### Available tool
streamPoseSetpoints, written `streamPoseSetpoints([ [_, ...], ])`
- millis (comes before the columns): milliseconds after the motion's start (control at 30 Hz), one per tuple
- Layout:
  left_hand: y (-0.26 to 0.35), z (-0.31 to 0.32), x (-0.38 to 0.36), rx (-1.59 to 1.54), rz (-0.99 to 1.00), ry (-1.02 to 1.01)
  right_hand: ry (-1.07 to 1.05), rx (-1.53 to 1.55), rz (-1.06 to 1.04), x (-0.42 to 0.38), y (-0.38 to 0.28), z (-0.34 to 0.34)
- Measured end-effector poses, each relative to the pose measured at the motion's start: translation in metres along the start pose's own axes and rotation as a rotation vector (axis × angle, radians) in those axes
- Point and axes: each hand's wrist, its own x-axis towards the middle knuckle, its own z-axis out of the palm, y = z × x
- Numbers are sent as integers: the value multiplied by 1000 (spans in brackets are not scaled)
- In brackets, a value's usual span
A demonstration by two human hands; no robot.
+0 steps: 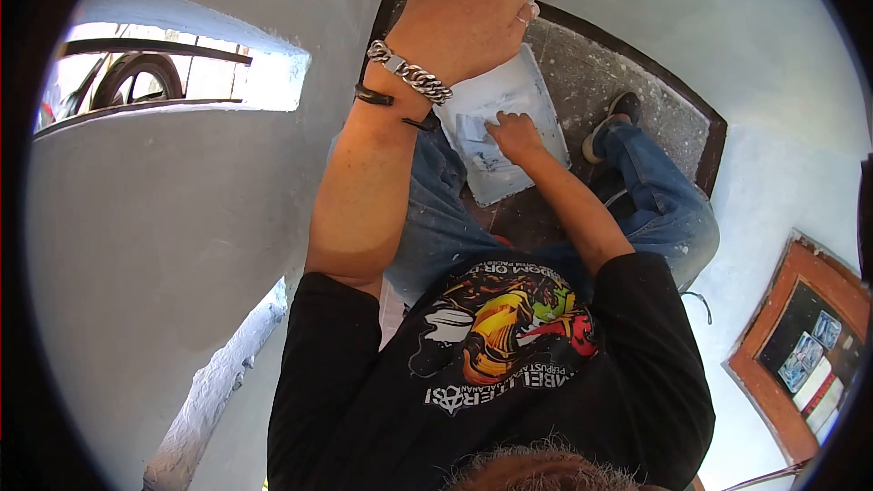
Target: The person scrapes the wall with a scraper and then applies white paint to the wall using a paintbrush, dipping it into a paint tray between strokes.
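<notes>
My left hand (pixel 477 23) is raised close to the camera, wearing a chain bracelet (pixel 409 73). Its fingers are curled closed, with white smears on the fingertips; whatever they hold, if anything, is hidden. Further down, my right hand (pixel 516 136) is closed on the edge of a pale flat scraper (pixel 473 128), which lies against the inside of a white tray (pixel 538 82). White and grey smears cover the tray's inner surface. The tray is between my legs, partly hidden behind my left hand and forearm.
Grey walls (pixel 182 209) surround me, with a slot opening (pixel 277 80) at the left and a wheel (pixel 136 82) beyond it. My shoe (pixel 625 109) rests on speckled floor (pixel 582 64). An orange-brown wooden frame (pixel 768 345) is at the lower right.
</notes>
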Motion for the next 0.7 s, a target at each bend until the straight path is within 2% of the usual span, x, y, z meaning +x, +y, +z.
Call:
streamPoseSetpoints([
  [167,5,-3,3,29,-43,-119,-148,-53,9,-1,36,-30],
  [267,7,-1,7,16,-46,-130,-4,40,-52,10,29,-27],
  [367,7,0,13,14,-51,-149,13,25,-77,23,11,-13],
  [467,7,-2,12,8,-73,-191,-40,27,20,21,26,0],
  [600,2,-1,11,17,-106,-212,-21,-52,156,-6,80,3],
  [700,3,-2,14,8,-113,-217,-83,1,246,-25,116,-6],
])
